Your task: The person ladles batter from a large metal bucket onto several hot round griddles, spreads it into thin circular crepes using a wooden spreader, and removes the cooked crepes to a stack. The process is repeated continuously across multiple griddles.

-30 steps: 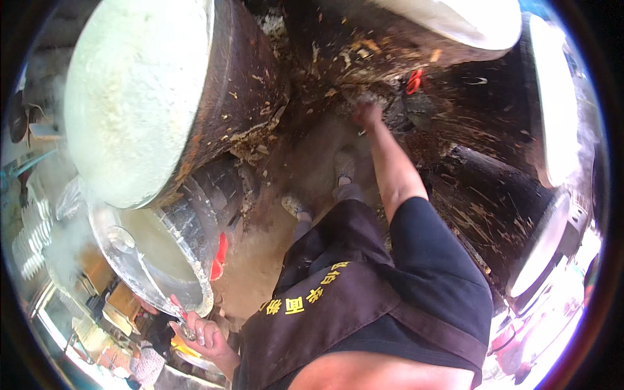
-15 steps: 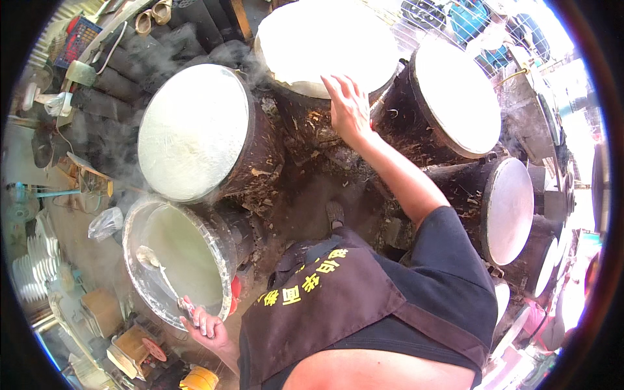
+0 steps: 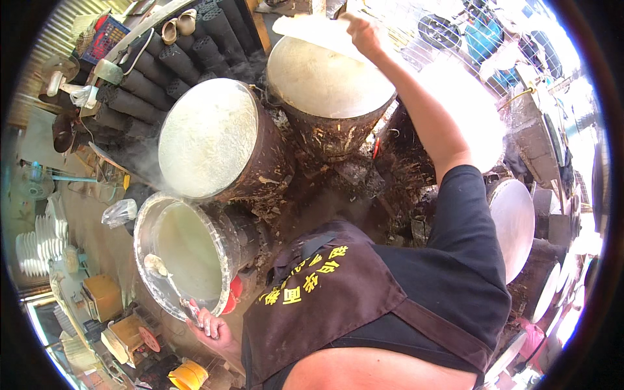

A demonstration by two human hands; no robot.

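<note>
My right hand [image 3: 367, 34] is closed on the edge of a thin white crepe-like sheet [image 3: 311, 29]. The sheet is raised along the far side of a round griddle [image 3: 325, 75] atop a dark drum, baring most of the plate. Low on the left, my left hand [image 3: 213, 328] grips the handle of a ladle [image 3: 156, 264]. The ladle's bowl rests inside a large bucket [image 3: 141, 253] of pale, runny batter [image 3: 190, 250]. Left of the far griddle, another round griddle [image 3: 209, 138] carries a whitish, bubbly layer.
More round griddles stand on my right, one a grey plate [image 3: 511, 229]. Dark cylindrical briquettes [image 3: 179, 60] are stacked at the far left. A red object [image 3: 233, 296] sits beside the bucket, a yellow container [image 3: 188, 375] at lower left. Thin steam drifts around the left griddle.
My right hand has moved up and away from me, and the white sheet has come off most of the far griddle. My left hand stays on the ladle.
</note>
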